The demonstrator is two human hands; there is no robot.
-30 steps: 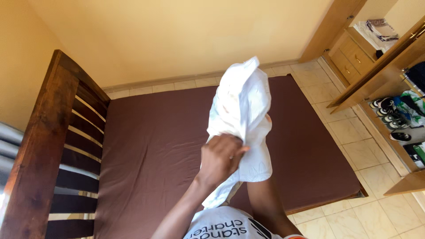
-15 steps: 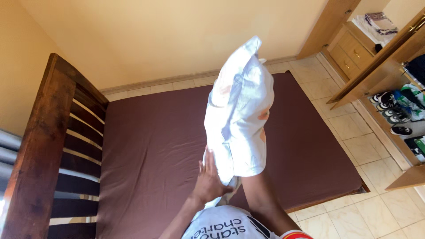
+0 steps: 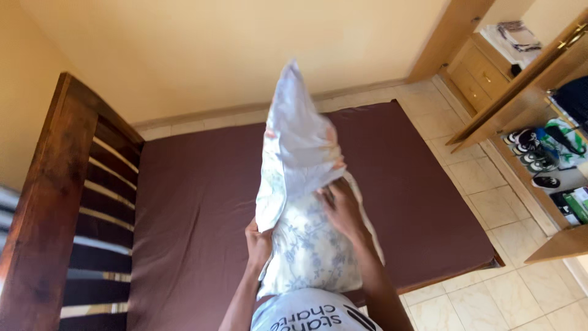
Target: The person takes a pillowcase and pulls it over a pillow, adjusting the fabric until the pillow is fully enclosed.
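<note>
A floral pillow [image 3: 309, 245] is held upright against the person's chest, above the near edge of the bed [image 3: 202, 184], with a white pillowcase [image 3: 297, 144] drawn over its upper half. The pillow is judged light, soft and floppy, best gripped at the case's open hem. The left hand [image 3: 257, 242] is closed on that hem; the right hand [image 3: 343, 208] is pressed flat, fingers spread, on the pillow.

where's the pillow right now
In the head view, the floral pillow stands upright at centre, against the person's chest, over the brown mattress, between the left hand and right hand.
</note>
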